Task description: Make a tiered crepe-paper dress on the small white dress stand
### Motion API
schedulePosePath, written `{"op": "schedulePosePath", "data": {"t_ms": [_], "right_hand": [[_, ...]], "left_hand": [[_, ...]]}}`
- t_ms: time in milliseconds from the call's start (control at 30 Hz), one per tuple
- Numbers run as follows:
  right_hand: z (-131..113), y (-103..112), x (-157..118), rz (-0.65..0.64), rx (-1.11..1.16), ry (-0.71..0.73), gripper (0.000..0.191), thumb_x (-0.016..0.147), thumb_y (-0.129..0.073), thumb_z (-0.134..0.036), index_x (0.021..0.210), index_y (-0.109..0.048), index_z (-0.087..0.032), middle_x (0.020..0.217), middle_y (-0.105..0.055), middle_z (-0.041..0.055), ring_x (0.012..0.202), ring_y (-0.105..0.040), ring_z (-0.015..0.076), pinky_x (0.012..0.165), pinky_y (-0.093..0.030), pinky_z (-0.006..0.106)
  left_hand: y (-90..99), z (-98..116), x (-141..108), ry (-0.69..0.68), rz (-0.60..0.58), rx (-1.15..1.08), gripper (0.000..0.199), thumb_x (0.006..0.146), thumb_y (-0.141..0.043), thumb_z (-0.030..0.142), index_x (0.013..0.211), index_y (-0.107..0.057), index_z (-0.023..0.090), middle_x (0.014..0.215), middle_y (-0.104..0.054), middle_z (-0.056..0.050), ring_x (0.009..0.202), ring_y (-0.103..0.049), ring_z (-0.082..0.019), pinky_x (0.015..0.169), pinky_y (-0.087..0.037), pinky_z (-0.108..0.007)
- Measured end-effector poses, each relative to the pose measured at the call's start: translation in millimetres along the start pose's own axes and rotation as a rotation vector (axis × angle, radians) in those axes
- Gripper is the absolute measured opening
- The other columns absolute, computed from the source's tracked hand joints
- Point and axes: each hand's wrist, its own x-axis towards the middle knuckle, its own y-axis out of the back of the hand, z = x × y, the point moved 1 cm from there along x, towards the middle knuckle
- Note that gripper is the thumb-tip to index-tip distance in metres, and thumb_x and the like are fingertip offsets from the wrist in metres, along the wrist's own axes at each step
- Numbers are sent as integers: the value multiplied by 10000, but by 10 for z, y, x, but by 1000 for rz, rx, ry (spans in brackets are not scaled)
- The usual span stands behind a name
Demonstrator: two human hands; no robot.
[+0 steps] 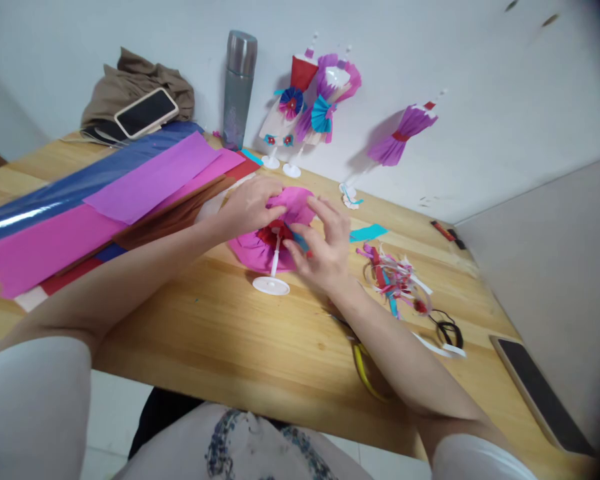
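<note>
A pink crepe paper skirt (pixel 250 253) with red paper at its centre flares around a small white stand (pixel 271 285) with a round base. My left hand (pixel 250 205) is closed at the skirt's upper left edge, thumb and fingers pinching the paper. On the other side, my right hand (pixel 325 243) has its fingers curved and apart, fingertips touching the skirt's right rim. A bit of teal paper shows between its thumb and fingers. The upper part of the piece is hidden behind the skirt.
Crepe paper sheets (pixel 155 177) lie at the left, near a phone (pixel 147 113) and a flask (pixel 240 87). Dressed paper figures (pixel 323 100) stand by the wall. At the right are paper scraps (pixel 397 277), yellow-handled scissors (pixel 365 370) and another phone (pixel 540 393).
</note>
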Motion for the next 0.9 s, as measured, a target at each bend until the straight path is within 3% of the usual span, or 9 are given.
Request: {"op": "schedulePosePath", "data": {"t_ms": [133,267,367,533,633,733,900], "right_hand": [[7,-151,39,-32,-75,33,96,956,-605,-293,968,-688,-246,1460,-587,101,1419,-466,330,1129,-403,597],[60,-263,56,13,-109,64,198,966,-570,-234,807,-685,-218,1402,-645,87,1399,-497,312,1124,-402,592],[78,-252,26,-23,-63,70,231,967,-567,-226,765,-678,-217,1407,-646,87,1413,-489,305,1136,-385,590],[102,-215,-19,-119,-40,42,218,979,-552,-227,829,-710,-234,1440,-620,86,1442,-457,298,1165,-341,596],[122,-190,-21,-21,-20,113,133,952,-585,-201,958,-712,-241,1434,-614,102,1434,-457,300,1145,-374,576],[125,-126,-26,109,-10,170,204,910,-601,-154,1071,-673,-256,1409,-607,110,1413,-467,298,1117,-418,555],[119,-19,-49,105,81,-131,190,921,-572,-273,1105,-585,-228,1285,-614,154,1266,-561,322,1059,-461,570]], "left_hand": [[36,45,-8,-7,-2,-41,114,890,-575,251,804,-624,195,918,-726,-75,924,-662,-227,883,-540,-376],[9,-10,-23,-39,15,-69,137,896,-539,268,839,-648,209,1012,-736,-80,1029,-664,-235,953,-522,-367],[-47,-106,-26,-8,77,-50,187,918,-520,309,948,-682,220,1057,-746,-77,1058,-667,-238,980,-516,-375],[-74,-154,-17,9,121,-64,263,935,-509,346,1010,-699,181,1070,-752,-83,1046,-669,-246,977,-522,-393],[-42,-129,-16,31,102,-46,209,923,-536,332,933,-696,198,983,-751,-88,949,-648,-263,918,-539,-431],[-19,-127,-30,31,108,-39,121,898,-576,291,913,-676,224,962,-743,-74,923,-629,-259,895,-536,-423],[-19,-108,-93,87,60,-19,141,898,-603,290,833,-654,176,941,-726,-83,917,-637,-234,892,-513,-383]]}}
